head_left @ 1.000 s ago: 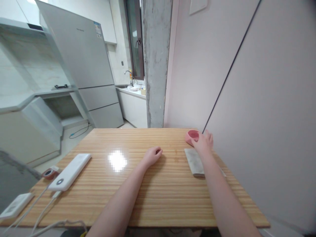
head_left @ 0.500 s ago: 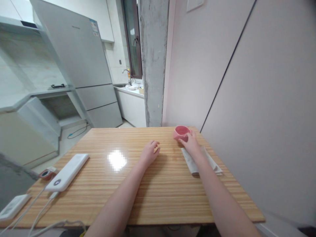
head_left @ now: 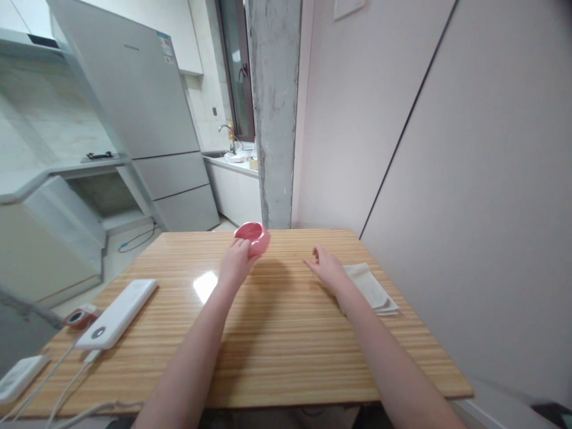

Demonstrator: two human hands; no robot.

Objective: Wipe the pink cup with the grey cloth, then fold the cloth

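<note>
The pink bowl (head_left: 252, 237) has passed from the right hand to the left since half a second ago.

The left hand (head_left: 235, 266) now reaches forward with its arm nearly straight, fingers curled under the bowl and holding it tilted just above the far edge of the wooden counter (head_left: 277, 345). The right hand (head_left: 328, 269) hovers low over the counter, loosely open and holding nothing, just beside the folded cloth (head_left: 370, 289). A white power bank (head_left: 117, 313) lies well apart at the left.

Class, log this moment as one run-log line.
left hand: holds pink bowl above table | right hand: open, beside folded cloth
</note>
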